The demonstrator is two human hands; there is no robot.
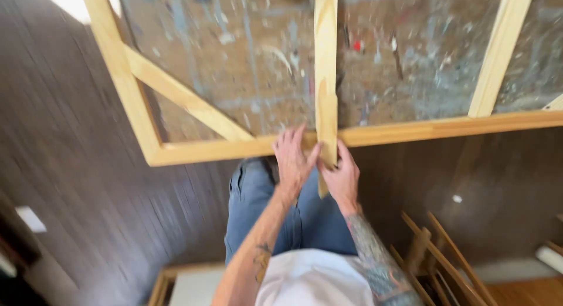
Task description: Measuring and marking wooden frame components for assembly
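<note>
A pale wooden stretcher frame (205,149) is seen from above against a paint-spattered work surface (246,65), with a wooden cross brace (326,59) being set at the frame's near rail; the brace runs away from the fingers, and its near end overhangs the rail and drops between the 2 hands. The left hand (292,159) is laid flat over the joint, fingers spread and pressed on the rail just left of the brace; the right hand (341,176) is wrapped about the brace's lower end, thumb on its face, fingers clenched behind it.

The step is judged to be done best with the brace kept square to the rail and its faces flush; pressure from the left palm would be held steady while the right hand nudges the end, since the overhang suggests the brace is not yet seated. The view is motion-blurred, so the fit of the joint cannot be told.

A diagonal corner brace (187,100) lies well left of the fingers; a second upright bar (498,53) stands well to their right; the rail's long edge runs out both ways. Open room is left on either side of the hands along the rail; below the wrists are the jeans (252,194), dark wall panelling (88,183) and stacked wooden frames (446,259) down to the right.
</note>
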